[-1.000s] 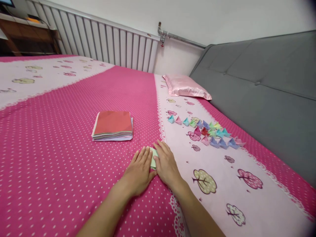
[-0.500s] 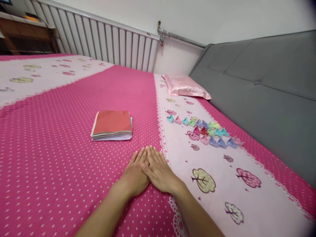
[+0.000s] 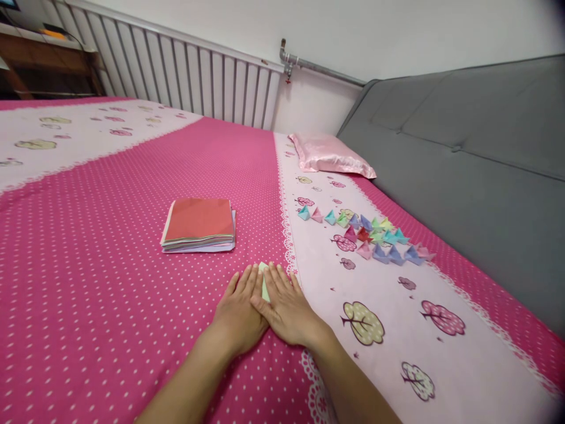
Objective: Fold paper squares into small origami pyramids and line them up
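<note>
A pale green piece of paper [image 3: 265, 285] lies on the pink dotted bedspread, mostly covered by my two hands, so its full shape is hidden. My left hand [image 3: 241, 309] rests flat on its left side with fingers stretched forward. From the right, my right hand [image 3: 285, 306] presses flat on it too, its thumb reaching over toward the left hand. Ahead and to the left sits a stack of coloured paper [image 3: 198, 218], with a red sheet on top. Several small folded paper boats [image 3: 364, 234] in many colours stand in rows on the right.
Beyond the boats lies a pink satin pillow [image 3: 329, 154] beside the grey padded headboard [image 3: 463, 123]. A white radiator [image 3: 189, 68] and a pipe [image 3: 326, 68] run along the far wall. A wooden table [image 3: 48, 59] stands at the far left.
My hands have parted slightly at the fingers, and the pale green paper now shows between them. The stack of paper and the boats have stayed in place.
</note>
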The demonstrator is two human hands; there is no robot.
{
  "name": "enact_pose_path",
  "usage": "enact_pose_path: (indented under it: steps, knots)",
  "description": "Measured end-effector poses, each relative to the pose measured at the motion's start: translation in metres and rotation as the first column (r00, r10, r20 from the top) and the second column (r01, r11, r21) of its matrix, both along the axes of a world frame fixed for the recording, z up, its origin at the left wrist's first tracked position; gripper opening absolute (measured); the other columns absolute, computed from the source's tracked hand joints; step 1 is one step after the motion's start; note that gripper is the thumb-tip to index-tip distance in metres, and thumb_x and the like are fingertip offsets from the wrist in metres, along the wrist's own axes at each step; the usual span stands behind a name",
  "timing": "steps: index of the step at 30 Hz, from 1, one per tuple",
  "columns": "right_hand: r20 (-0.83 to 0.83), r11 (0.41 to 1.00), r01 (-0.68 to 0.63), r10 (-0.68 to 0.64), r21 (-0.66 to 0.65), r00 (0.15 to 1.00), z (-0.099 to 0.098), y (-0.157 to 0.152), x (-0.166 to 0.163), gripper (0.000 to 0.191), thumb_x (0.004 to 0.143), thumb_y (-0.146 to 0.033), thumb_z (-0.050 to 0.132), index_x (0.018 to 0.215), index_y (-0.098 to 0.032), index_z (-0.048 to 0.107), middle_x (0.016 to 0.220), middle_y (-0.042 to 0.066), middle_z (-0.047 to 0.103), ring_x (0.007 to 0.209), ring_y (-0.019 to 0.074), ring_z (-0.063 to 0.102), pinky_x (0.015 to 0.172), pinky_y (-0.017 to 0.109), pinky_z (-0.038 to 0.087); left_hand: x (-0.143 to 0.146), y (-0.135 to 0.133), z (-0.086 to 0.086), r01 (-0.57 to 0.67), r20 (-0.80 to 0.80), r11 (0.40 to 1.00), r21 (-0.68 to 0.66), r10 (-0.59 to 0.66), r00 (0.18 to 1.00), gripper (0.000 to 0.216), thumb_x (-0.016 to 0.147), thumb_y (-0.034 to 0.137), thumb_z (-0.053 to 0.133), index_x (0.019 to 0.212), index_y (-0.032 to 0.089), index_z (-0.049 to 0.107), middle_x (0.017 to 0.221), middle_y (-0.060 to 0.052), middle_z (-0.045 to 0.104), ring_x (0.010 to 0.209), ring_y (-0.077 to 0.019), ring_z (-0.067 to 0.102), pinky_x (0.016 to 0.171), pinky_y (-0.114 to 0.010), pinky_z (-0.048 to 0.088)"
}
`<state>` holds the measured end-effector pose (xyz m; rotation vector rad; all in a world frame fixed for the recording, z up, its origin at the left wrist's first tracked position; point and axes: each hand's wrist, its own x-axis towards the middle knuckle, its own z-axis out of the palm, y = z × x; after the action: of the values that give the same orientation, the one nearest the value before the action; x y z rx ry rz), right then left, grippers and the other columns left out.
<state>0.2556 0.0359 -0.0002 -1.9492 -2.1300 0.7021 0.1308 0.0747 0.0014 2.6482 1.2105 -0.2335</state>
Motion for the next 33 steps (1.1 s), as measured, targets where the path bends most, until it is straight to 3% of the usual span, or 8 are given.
enact_pose_path:
  steps: [8, 13, 16, 22, 29, 33]
  knots:
    - [-0.004, 0.999, -0.031, 0.031, 0.007, 1.000, -0.005, 0.002, 0.007, 0.073, 0.085, -0.059, 0.017, 0.140, -0.012, 0.006, 0.147, 0.008, 0.000, 0.134, 0.0222, -0.004, 0.108, 0.044, 0.001, -0.011, 0.008, 0.008, -0.030, 0.002, 0.996, -0.081, 0.030, 1.000, 0.089, 0.071, 0.058, 0.040, 0.137, 0.004, 0.016, 0.144, -0.015, 0.006, 0.133, -0.0282, 0.004, 0.107, -0.046, 0.009]
    - [-0.008, 0.997, -0.077, 0.077, -0.023, 0.997, -0.005, 0.004, 0.012, 0.082, 0.080, -0.059, 0.036, 0.140, -0.012, 0.004, 0.147, 0.009, -0.002, 0.134, 0.0222, -0.007, 0.108, 0.044, 0.001, -0.017, 0.014, 0.011, -0.049, -0.004, 0.993, -0.107, 0.049, 0.999, 0.100, 0.061, 0.057, 0.054, 0.137, 0.003, 0.016, 0.143, -0.018, 0.007, 0.133, -0.0291, 0.004, 0.107, -0.046, 0.011]
    - [-0.039, 0.998, -0.067, 0.066, -0.021, 0.997, -0.003, 0.005, 0.013, 0.079, 0.081, -0.051, 0.041, 0.140, -0.014, 0.005, 0.147, 0.009, 0.001, 0.135, 0.0215, -0.004, 0.108, 0.043, 0.002, -0.020, 0.016, 0.012, -0.052, 0.019, 0.992, -0.117, 0.054, 0.998, 0.106, 0.057, 0.058, 0.057, 0.137, 0.004, 0.015, 0.144, -0.019, 0.006, 0.133, -0.0286, 0.004, 0.107, -0.044, 0.011]
    - [-0.069, 0.996, 0.013, -0.007, 0.088, 0.998, 0.000, 0.006, 0.008, 0.068, 0.079, -0.021, 0.040, 0.140, -0.011, 0.010, 0.146, 0.011, 0.016, 0.134, 0.0198, 0.010, 0.109, 0.040, 0.008, -0.021, 0.023, 0.004, -0.100, 0.128, 0.992, -0.077, 0.110, 0.986, 0.102, 0.059, 0.046, 0.060, 0.138, 0.004, 0.011, 0.145, -0.017, 0.012, 0.134, -0.0253, 0.010, 0.108, -0.039, 0.014]
    - [-0.125, 0.971, 0.094, -0.068, 0.221, 0.990, 0.007, 0.002, 0.004, 0.051, 0.082, -0.020, 0.037, 0.132, -0.015, 0.032, 0.136, 0.011, 0.038, 0.128, 0.0214, 0.029, 0.105, 0.041, 0.020, -0.021, 0.029, -0.003, -0.140, 0.316, 0.987, -0.073, 0.156, 0.936, 0.090, 0.057, 0.035, 0.065, 0.134, 0.011, 0.026, 0.141, -0.017, 0.028, 0.130, -0.0277, 0.024, 0.105, -0.041, 0.024]
    - [-0.206, 0.924, 0.171, -0.103, 0.342, 0.973, 0.013, 0.005, 0.002, 0.033, 0.085, -0.021, 0.035, 0.114, -0.019, 0.051, 0.113, 0.007, 0.058, 0.106, 0.0192, 0.051, 0.095, 0.035, 0.034, -0.020, 0.031, -0.004, -0.162, 0.388, 0.986, -0.047, 0.168, 0.906, 0.077, 0.062, 0.028, 0.062, 0.131, 0.009, 0.032, 0.138, -0.017, 0.035, 0.127, -0.0271, 0.031, 0.104, -0.039, 0.027]
